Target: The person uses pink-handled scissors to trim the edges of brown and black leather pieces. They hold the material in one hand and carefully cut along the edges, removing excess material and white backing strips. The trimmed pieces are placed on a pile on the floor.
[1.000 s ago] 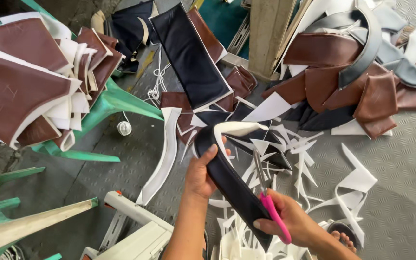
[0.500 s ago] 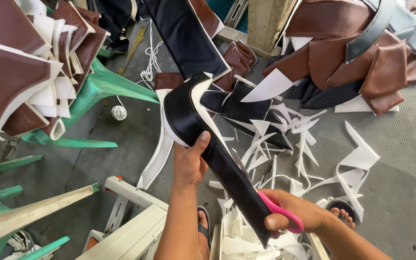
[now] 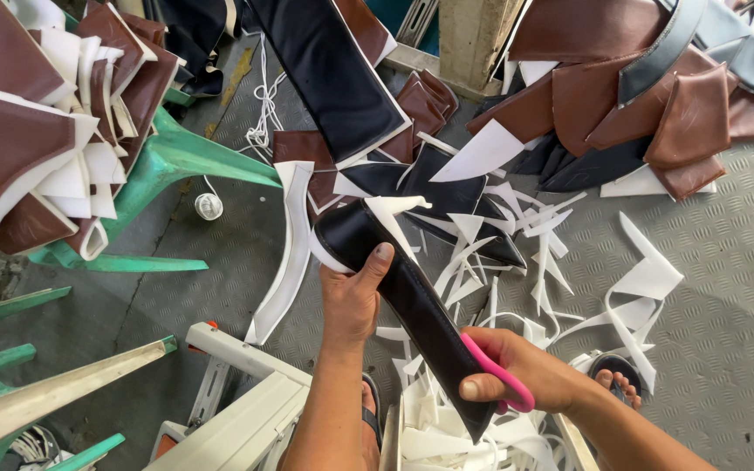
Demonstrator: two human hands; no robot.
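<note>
The blades of the pink-handled scissors (image 3: 503, 377) are hidden behind the long black foam-backed leatherette strip (image 3: 403, 292). The brown leatherette stack (image 3: 19, 148) at far left is cut off by the frame edge.

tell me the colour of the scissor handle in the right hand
Bright pink scissor handle, seen in the head view.

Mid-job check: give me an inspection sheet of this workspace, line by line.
Surface: grey textured floor, littered with offcuts.
Job's things: long black leather-like strip with white foam edge; pink-handled scissors at its lower end.
Clutter: white foam trimmings on the floor; brown padded pieces heaped at top right; more brown and white pieces stacked on a green plastic chair.
Hands: left hand grips the strip near its rounded top; right hand holds the scissors, fingers through the handle.
Cables: white cord trailing to a small round white object.
Surroundings: white plastic frame at bottom, concrete post at top.
</note>
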